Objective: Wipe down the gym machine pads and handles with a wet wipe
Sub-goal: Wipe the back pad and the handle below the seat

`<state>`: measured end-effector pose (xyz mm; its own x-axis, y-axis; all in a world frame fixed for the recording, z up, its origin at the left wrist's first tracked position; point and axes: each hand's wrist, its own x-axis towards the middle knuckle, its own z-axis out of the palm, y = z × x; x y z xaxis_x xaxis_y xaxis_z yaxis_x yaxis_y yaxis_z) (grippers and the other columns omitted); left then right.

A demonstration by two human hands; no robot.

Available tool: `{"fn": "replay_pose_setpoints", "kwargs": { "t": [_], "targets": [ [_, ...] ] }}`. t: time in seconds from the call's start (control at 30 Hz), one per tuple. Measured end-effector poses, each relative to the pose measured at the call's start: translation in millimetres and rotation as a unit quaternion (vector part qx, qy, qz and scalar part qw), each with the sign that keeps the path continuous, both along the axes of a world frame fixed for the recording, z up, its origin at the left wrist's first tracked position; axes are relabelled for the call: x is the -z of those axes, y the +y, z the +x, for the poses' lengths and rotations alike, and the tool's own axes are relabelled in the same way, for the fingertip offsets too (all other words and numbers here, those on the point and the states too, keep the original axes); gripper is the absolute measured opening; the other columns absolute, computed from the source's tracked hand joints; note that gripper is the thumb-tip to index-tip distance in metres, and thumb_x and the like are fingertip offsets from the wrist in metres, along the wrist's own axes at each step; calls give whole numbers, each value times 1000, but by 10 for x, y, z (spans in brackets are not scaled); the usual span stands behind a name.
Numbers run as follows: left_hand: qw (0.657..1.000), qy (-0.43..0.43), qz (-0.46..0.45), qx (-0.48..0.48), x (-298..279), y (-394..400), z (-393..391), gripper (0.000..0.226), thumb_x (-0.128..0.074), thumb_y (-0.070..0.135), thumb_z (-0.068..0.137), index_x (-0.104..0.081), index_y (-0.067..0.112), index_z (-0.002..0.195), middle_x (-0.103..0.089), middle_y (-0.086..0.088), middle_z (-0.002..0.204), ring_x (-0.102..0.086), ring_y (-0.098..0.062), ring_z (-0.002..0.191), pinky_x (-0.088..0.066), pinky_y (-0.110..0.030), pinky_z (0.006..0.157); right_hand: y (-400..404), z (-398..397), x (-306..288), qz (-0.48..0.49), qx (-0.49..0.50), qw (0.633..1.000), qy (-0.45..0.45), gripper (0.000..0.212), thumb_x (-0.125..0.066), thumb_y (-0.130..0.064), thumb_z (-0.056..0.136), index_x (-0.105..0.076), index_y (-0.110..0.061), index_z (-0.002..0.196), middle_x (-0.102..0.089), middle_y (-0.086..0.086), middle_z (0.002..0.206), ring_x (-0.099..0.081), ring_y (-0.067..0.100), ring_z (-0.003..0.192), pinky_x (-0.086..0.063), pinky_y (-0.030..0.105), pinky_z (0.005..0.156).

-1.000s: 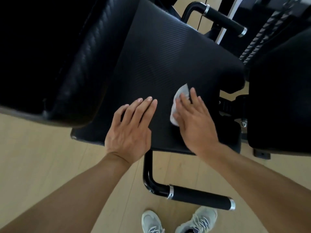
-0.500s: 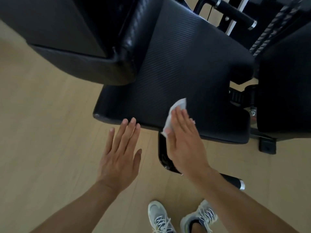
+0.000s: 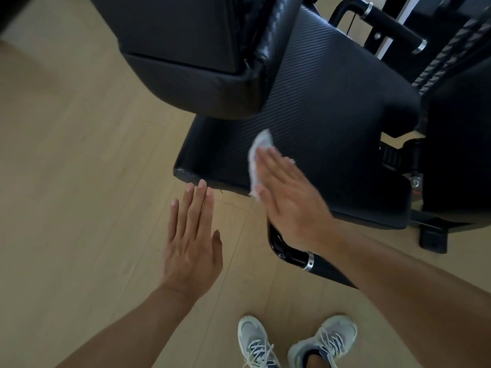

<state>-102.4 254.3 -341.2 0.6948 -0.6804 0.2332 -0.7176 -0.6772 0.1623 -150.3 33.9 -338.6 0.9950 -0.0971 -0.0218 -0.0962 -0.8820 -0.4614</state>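
Two bare hands reach forward, seen from above. The right hand [image 3: 289,197] lies flat, fingers straight and together, pressing a white wipe [image 3: 259,158] onto the seat pad [image 3: 332,115] close to the pad's near edge. The wipe sticks out past the fingertips and along the thumb side, and its lower end reaches that near edge. The left hand [image 3: 192,240] is open too, fingers straight, holding nothing. It hovers over the floor [image 3: 79,181] just off the seat pad's near left corner, fingertips close to the edge; whether they touch it cannot be told.

The seat pad stretches away from the hands and to the right, so most of its ribbed black surface lies ahead of the right hand, which is the nearer hand to it and the only one with the wipe. Wiping on would likely mean pushing the wipe forward and right across the pad.

A back pad [image 3: 212,62] overhangs the seat pad's far left side. Another black pad [image 3: 462,144] stands at the right. A black handle [image 3: 313,261] with a chrome ring runs below the right wrist, partly hidden by the arm. A second handle [image 3: 393,30] shows beyond the seat pad's far edge. Two pale shoes [image 3: 292,343] stand on the wood floor below.
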Motion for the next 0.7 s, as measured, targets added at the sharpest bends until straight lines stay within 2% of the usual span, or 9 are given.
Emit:
{"fn": "replay_pose_setpoints", "kwargs": {
  "t": [0.1, 0.2, 0.27, 0.33, 0.4, 0.5, 0.53, 0.6, 0.7],
  "targets": [
    [1000, 2, 3, 10, -31, 14, 47, 81, -56, 6, 85, -19, -1, 157, -17, -17, 167, -14, -34, 155, -11, -52, 126, -370, 90, 4, 59, 116, 988, 78, 69, -11, -57, 107, 9, -21, 162, 16, -6, 170, 19, 5, 153, 8, 35, 127],
    [994, -20, 14, 103, -51, 17, 16, 80, -58, 3, 85, -22, -2, 156, -20, -17, 166, -17, -33, 155, -13, -50, 126, -497, 466, -112, 113, 175, 973, 103, 79, -18, -64, 104, 11, -20, 162, 20, -3, 169, 21, 10, 154, 13, 36, 125],
    [993, -22, 9, 111, -63, -3, -51, 80, -58, 3, 84, -22, -2, 156, -21, -17, 166, -18, -33, 155, -14, -49, 126, -398, 708, -213, 109, 141, 981, 79, 81, -21, -67, 103, 9, -21, 163, 18, -2, 170, 19, 13, 155, 15, 33, 121],
    [998, -4, -24, 62, -82, -53, -99, 82, -58, 2, 84, -20, -2, 156, -21, -18, 165, -17, -34, 155, -13, -50, 126, -180, 789, -250, 60, 53, 996, 34, 80, -23, -66, 104, 8, -22, 163, 15, -1, 170, 17, 14, 155, 12, 33, 123],
    [998, 7, -56, 27, -89, -102, -90, 83, -57, -2, 82, -18, -3, 155, -20, -21, 165, -16, -36, 154, -13, -52, 126, 38, 685, -212, -1, -32, 999, 3, 80, -23, -66, 104, 7, -20, 163, 13, 0, 171, 16, 15, 156, 8, 37, 127],
    [996, 8, -77, 36, -104, -161, -39, 82, -56, -5, 83, -17, -1, 155, -21, -20, 164, -16, -35, 155, -14, -53, 126, 136, 276, -69, -74, -110, 991, -2, 89, -29, -69, 101, 5, -15, 163, 11, 3, 171, 14, 16, 157, -2, 42, 129],
    [996, 5, -74, 42, -113, -180, -11, 81, -56, -5, 84, -18, -1, 155, -21, -19, 164, -16, -34, 155, -14, -52, 126, 84, 156, -33, -88, -122, 989, 6, 92, -31, -71, 100, 6, -15, 163, 12, 3, 171, 15, 15, 157, -4, 42, 129],
    [996, 4, -65, 53, -141, -228, 54, 79, -56, -3, 85, -21, -2, 155, -23, -19, 164, -16, -33, 155, -12, -49, 127, -101, -3, 3, -85, -115, 989, 30, 89, -23, -73, 101, 10, -17, 162, 16, 1, 170, 18, 13, 156, -2, 42, 129],
    [995, 1, -65, 70, -187, -330, 155, 75, -54, -2, 87, -23, -3, 155, -24, -18, 164, -17, -32, 155, -15, -50, 126, -468, 18, 26, -14, -9, 998, 56, 74, -7, -64, 104, 9, -21, 162, 17, -4, 170, 19, 6, 154, 1, 41, 129]
  ]
}}
